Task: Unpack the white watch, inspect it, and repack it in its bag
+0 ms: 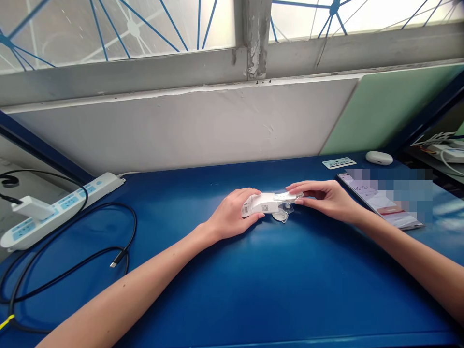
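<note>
My left hand (pixel 236 212) is closed around a small white box (pixel 268 202) with a barcode and a square code printed on it. Between the thumb and fingers of my right hand (pixel 324 197) is a slim white piece (pixel 287 196), too small to name; its left end meets the right end of the box. Whether that end is inside the box I cannot tell. Just below, a small clear and white round item (pixel 280 215) lies on the blue table (pixel 275 280), partly under the box and the white piece.
A white power strip (pixel 78 198) with a plugged-in charger (pixel 33 212) lies at the left. A black cable (pixel 135 217) loops over the table there. At the right are a phone (pixel 377 203), a card (pixel 339 163) and a white case (pixel 379 158).
</note>
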Available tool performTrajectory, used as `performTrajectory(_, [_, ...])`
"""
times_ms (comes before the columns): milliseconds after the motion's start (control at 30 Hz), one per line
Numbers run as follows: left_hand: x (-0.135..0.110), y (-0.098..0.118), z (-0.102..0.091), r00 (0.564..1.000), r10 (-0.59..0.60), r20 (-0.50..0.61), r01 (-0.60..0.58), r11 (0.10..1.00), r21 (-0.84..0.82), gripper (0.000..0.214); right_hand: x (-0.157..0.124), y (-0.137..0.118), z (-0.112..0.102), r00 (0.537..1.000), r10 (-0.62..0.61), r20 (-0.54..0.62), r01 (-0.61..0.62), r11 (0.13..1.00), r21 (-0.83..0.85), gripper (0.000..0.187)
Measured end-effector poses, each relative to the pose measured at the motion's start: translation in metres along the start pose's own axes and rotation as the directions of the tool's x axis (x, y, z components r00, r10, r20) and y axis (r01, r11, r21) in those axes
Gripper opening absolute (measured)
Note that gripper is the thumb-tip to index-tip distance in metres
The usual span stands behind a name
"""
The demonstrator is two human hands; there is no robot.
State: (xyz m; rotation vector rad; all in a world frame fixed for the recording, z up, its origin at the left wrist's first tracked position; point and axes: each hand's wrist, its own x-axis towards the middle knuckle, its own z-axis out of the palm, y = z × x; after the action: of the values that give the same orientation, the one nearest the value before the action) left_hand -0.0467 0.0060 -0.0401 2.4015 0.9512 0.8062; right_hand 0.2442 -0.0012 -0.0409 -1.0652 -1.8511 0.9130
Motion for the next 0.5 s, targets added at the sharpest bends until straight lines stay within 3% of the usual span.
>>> performTrajectory(100, [-0.001,-0.001,0.000,0.999,0.034,0.020,-0.034,0.999,0.027,0.044,-0.002,0.002,0.007,0.998,-0.003,0.055,0.005,0.999,-0.033,0.025])
performTrajectory(300, [-0.003,-0.006,0.004,0.998,0.063,-0.011,-0.061,0.991,0.117,0.047,-0.005,0.006,0.022,0.981,-0.187,0.054,0.193,0.905,-0.379,0.021])
performTrajectory(500, [-0.003,-0.010,0.008,0.995,0.095,-0.029,-0.089,0.982,0.166,0.046,-0.004,0.005,0.025,0.941,-0.323,0.096,0.330,0.822,-0.465,0.023])
